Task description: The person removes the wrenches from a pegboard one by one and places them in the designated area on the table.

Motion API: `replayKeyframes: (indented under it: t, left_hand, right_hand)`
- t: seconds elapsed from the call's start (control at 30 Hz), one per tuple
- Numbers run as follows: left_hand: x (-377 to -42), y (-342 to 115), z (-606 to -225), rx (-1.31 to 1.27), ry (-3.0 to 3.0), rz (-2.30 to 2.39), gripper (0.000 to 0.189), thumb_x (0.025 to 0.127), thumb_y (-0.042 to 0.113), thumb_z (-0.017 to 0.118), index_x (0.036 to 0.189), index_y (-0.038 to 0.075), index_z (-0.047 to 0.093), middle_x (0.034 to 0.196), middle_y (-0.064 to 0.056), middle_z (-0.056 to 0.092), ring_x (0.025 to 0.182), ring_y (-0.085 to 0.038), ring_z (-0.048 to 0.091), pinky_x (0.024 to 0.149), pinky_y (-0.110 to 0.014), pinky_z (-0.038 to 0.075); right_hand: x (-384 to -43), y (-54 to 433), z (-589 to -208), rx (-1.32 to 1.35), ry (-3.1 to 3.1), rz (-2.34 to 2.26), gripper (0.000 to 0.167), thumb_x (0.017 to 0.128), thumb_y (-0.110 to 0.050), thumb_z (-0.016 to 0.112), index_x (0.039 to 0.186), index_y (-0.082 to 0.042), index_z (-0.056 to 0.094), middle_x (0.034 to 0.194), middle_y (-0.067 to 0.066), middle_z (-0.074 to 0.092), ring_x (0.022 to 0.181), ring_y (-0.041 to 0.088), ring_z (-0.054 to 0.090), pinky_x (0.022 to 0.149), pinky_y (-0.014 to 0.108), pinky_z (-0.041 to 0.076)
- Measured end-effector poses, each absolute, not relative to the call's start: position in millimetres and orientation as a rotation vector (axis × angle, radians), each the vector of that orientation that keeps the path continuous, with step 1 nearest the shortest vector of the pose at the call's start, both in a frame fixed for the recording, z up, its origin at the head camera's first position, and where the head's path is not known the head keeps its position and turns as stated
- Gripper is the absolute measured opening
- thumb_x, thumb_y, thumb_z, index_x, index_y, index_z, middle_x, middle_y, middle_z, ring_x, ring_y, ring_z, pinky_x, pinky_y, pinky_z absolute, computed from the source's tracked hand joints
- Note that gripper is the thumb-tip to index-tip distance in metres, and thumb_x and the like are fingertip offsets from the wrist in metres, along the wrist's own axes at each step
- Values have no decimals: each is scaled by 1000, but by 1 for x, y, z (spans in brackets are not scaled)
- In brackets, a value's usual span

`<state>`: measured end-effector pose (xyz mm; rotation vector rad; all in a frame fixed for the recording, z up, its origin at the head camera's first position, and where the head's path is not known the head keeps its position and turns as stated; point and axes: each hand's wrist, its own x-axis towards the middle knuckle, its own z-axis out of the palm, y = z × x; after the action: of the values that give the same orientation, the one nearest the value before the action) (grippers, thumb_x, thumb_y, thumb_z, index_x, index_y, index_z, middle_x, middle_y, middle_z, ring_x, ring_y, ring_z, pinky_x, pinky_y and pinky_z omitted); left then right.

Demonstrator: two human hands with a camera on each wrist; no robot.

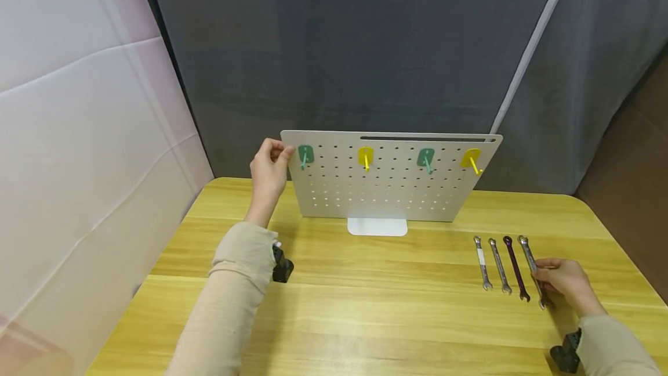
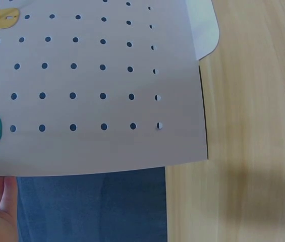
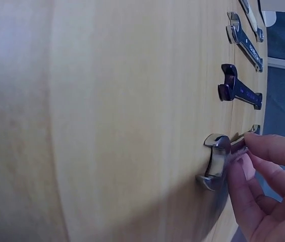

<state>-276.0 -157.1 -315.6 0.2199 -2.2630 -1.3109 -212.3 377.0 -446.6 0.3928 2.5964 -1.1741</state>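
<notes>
At the upper left corner of a white pegboard [image 1: 334,181], my left hand [image 1: 268,170] grips the side edge, thumb in front and fingers behind. The board stands upright on a white foot [image 1: 377,227]. My right hand [image 1: 566,283] pinches the shaft of the rightmost silver combination wrench [image 1: 529,257] between thumb and fingers. In the right wrist view its open end [image 3: 216,161] sits close over the table. Left of it lie a dark purple wrench [image 1: 515,268], a silver wrench [image 1: 500,266] and another silver one with a white label [image 1: 482,271], side by side.
Green hooks [image 1: 305,154] and yellow hooks [image 1: 366,156] alternate along the board's upper part. Everything stands on a wooden table [image 1: 365,306] with rounded back corners. A dark grey curtain [image 1: 323,45] hangs behind it, a pale cloth panel [image 1: 89,149] at the left.
</notes>
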Motion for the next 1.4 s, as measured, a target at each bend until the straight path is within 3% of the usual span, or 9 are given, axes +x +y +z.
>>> replayKeyframes:
  t: [0.53,1.17,1.27,1.4]
  left_hand:
    - [-277,-157,-316,213,-2255,-1310,25,94,23,59,100,-1,56,91,-13,59,76,-11,46,67,-21,37]
    - [-278,-156,-318,240,-2248,-1427,29,96,24,58,109,-1,55,104,-17,60,92,-21,52,77,-24,40]
    - [-277,-157,-319,243,-2240,-1445,29,95,24,58,110,-1,55,106,-17,61,92,-20,52,78,-23,40]
    - [-275,-159,-320,236,-2237,-1447,30,95,24,59,110,-2,57,108,-18,62,93,-20,53,80,-23,41]
  right_hand:
    - [-214,380,-449,391,2565,-1214,54,90,-15,61,127,20,45,86,-4,69,70,-2,58,68,27,56]
    - [-211,380,-451,418,2543,-1345,55,98,-20,47,132,23,36,86,-11,63,68,-8,55,67,22,55]
    - [-212,381,-450,425,2572,-1345,56,99,-21,43,133,22,34,89,-2,66,68,-9,54,67,21,54]
    - [-215,378,-448,412,2616,-1315,62,100,-31,40,138,17,33,108,17,63,74,-7,56,68,21,54]
